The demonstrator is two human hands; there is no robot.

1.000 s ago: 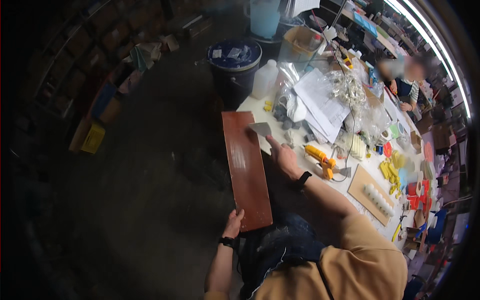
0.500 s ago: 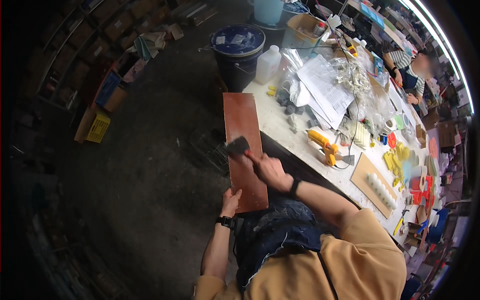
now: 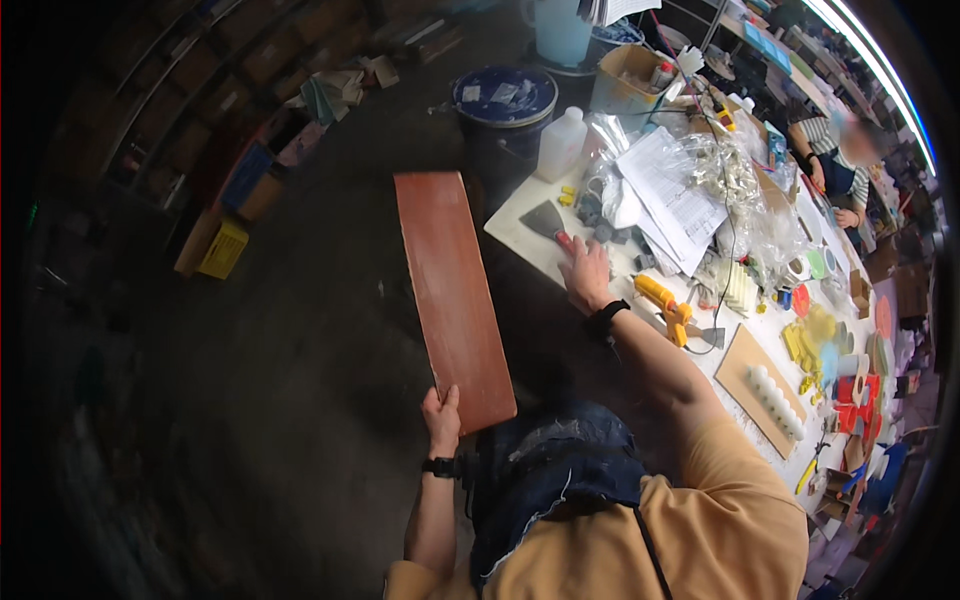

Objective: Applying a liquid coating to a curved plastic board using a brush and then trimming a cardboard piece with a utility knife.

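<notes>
Head view: a long reddish-brown wooden board (image 3: 453, 295) juts off the cluttered white worktable (image 3: 520, 225) over open dark floor (image 3: 280, 380).
The left hand (image 3: 441, 418) clamps the board's near corner; the right hand (image 3: 585, 275) closes on a red-handled metal scraper (image 3: 548, 220) at the table edge, beside a white plastic jug (image 3: 561, 145) and crumpled clear bags (image 3: 740, 190).

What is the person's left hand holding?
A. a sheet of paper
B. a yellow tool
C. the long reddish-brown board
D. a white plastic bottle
C: the left hand grips the near corner of the long reddish-brown board, while the right hand is over at the white table on a scraper.
</notes>
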